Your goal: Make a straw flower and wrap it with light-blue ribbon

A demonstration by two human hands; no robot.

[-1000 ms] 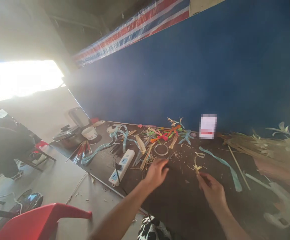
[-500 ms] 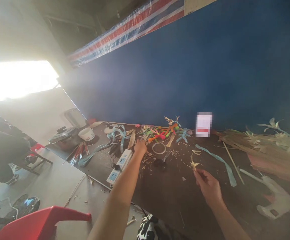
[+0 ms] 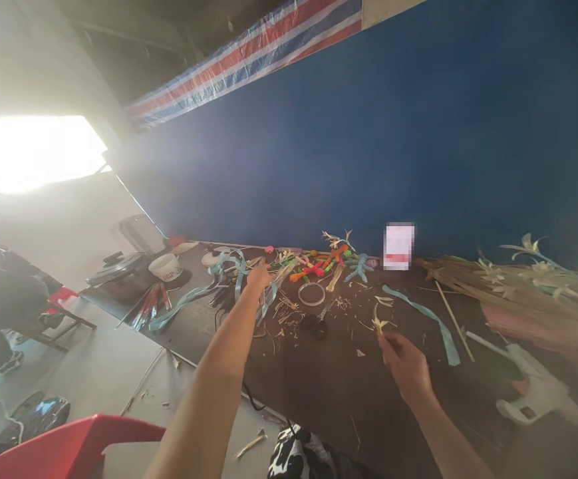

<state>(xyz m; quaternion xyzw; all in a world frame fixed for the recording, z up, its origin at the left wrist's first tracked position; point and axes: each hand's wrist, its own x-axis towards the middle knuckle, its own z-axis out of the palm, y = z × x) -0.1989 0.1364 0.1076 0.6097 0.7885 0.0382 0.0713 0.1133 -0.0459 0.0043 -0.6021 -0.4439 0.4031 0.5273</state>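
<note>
My right hand (image 3: 408,369), low over the dark tabletop, is closed in a pinch on the stem end of a small pale husk flower (image 3: 380,323) with pointed petals. My left hand (image 3: 259,278) reaches far across the table into a pile of pale dried strips (image 3: 283,271) and blue ribbon (image 3: 239,263). Its fingers are small and blurred, so whether they hold a strip does not show. Scissors (image 3: 318,320) and a ring-shaped roll (image 3: 311,294) lie between the two hands. Colourful twisted pieces (image 3: 321,263) are heaped behind the roll.
Leftward stand a lidded pot (image 3: 116,269), a white tub (image 3: 165,267) and brushes (image 3: 156,303). To the right lie a blue strip (image 3: 431,316), a thin stick (image 3: 453,319), a white glue gun (image 3: 543,386) and dried husks (image 3: 498,283). A red chair (image 3: 79,442) is at lower left.
My left hand has moved left and slightly farther away, and its forearm now covers the white power strip. The view has shifted slightly right. My right hand keeps its pinch on the flower.
</note>
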